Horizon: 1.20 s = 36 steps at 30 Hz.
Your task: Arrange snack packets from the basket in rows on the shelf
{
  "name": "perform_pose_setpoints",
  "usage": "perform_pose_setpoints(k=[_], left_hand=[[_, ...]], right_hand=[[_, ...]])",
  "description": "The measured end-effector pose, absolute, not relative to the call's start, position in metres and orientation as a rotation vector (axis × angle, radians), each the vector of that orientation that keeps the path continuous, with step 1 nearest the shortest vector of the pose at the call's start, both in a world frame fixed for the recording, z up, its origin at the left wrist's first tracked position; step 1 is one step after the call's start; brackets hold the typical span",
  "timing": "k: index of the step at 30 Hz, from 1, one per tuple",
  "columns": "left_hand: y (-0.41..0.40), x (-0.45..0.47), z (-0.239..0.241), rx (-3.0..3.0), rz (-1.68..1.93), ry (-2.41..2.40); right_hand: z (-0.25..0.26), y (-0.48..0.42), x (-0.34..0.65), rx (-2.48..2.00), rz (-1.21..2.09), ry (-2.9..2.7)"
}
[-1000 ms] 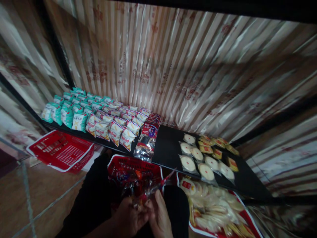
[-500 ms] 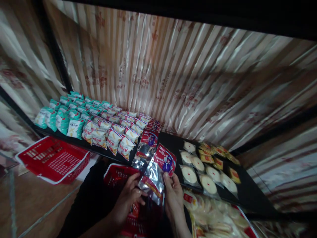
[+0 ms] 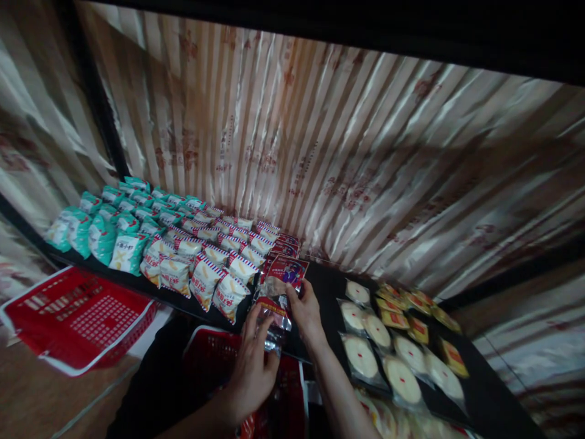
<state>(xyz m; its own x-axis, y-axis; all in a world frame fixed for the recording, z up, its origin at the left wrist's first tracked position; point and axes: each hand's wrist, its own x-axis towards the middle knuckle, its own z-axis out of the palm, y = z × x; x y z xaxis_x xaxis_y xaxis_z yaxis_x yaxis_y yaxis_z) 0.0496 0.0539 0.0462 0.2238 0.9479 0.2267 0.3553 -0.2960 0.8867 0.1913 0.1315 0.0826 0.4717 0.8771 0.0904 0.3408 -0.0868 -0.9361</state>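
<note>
A red and silver foil packet point(image 3: 287, 271) with a purple picture lies over the near end of a row of matching packets. My right hand point(image 3: 306, 311) pinches its right edge, thumb on the front. Lower down, my left hand point(image 3: 251, 363) has its fingers and thumb around the silver lower end; how firmly it grips is hard to see. To the left stand rows of white snack bags point(image 3: 206, 281) with striped tops, and past those are teal snack bags point(image 3: 128, 251). Below my hands is a red basket point(image 3: 201, 347) with items inside, mostly hidden by my left arm.
A second red basket point(image 3: 100, 317) stands at the left by the black shelf point(image 3: 320, 283). Round pale wrapped discs point(image 3: 361, 356) and yellow packets point(image 3: 393, 319) lie on the right. A striped plastic sheet point(image 3: 256, 122) hangs behind, and a dark beam point(image 3: 365, 30) crosses above.
The packet has moved up and away from me, onto the row. My right hand has gone with it, and my left hand has come onto the lower end. The view has shifted slightly.
</note>
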Motion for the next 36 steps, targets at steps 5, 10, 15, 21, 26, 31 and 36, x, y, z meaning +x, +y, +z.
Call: perform_pose_setpoints(k=[5, 10, 15, 21, 26, 31, 36], left_hand=[[0.069, 0.061, 0.045, 1.973, 1.019, 1.276], [0.089, 0.066, 0.047, 2.049, 0.971, 1.276], [0.104, 0.072, 0.047, 2.131, 0.935, 1.299], [0.114, 0.077, 0.045, 2.11, 0.914, 1.352], [0.116, 0.08, 0.047, 2.086, 0.904, 1.382], [0.117, 0.082, 0.05, 2.135, 0.824, 1.423], [0.117, 0.084, 0.051, 2.178, 0.84, 1.478]], right_hand=[[0.085, 0.154, 0.195, -1.776, 0.504, -1.181], [0.086, 0.17, 0.2, -1.818, 0.333, -1.331], [0.09, 0.182, 0.2, -2.036, 0.243, -1.457], [0.088, 0.185, 0.193, -2.23, 0.141, -1.458], [0.075, 0.193, 0.193, -2.188, 0.044, -1.535], [0.058, 0.197, 0.196, -2.219, 0.031, -1.485], [0.049, 0.197, 0.197, -2.136, 0.05, -1.458]])
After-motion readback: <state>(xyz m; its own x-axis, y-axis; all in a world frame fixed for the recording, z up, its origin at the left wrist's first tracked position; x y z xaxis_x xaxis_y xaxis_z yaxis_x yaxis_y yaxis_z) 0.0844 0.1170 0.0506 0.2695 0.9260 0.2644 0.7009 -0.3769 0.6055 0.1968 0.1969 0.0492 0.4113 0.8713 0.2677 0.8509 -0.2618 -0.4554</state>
